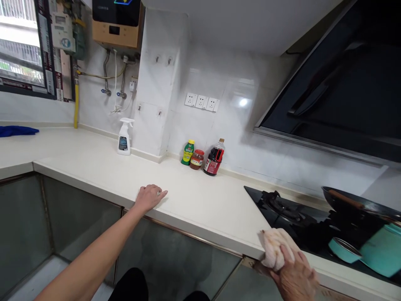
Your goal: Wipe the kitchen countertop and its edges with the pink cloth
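My left hand (149, 196) rests flat on the front edge of the white countertop (94, 167), fingers loosely together, holding nothing. My right hand (296, 276) grips a crumpled pale cloth (274, 247) and presses it on the counter's front edge, right next to the black gas hob (282, 211). Nothing lies between the two hands.
A white spray bottle (124, 137) stands by the wall. Three condiment containers, a green-labelled bottle (188, 152), a red jar (197, 159) and a dark sauce bottle (214, 158), stand at the back. A dark wok (360, 205) and teal pot (380, 251) sit on the hob. A blue cloth (17, 131) lies far left.
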Demonstrator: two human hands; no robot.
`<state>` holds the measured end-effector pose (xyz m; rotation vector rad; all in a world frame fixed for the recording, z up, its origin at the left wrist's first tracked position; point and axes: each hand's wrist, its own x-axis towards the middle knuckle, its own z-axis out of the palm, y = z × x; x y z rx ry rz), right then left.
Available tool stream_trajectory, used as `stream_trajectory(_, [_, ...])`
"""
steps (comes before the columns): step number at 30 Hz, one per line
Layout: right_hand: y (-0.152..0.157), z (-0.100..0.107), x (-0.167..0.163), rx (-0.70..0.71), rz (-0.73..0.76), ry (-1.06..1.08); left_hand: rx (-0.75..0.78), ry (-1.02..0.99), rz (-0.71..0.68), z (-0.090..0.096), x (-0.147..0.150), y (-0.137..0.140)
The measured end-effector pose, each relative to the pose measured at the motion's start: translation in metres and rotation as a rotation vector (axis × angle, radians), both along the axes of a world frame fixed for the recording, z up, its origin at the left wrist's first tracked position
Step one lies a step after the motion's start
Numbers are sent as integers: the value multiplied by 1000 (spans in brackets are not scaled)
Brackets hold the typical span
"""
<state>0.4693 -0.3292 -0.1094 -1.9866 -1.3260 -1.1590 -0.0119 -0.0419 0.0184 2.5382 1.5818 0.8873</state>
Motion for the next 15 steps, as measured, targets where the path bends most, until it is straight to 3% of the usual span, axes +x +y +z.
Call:
stream_trajectory(4, [34,7,-66,-128,-72,5,-12,-12,1,0,1,1])
stream_trajectory(12, [139,30,-266,-156,273,34,39,-26,-12,-3,-2,0])
stream_trajectory(15, [167,37,-322,-240,366,68,49,-60,-46,-2,-7,1])
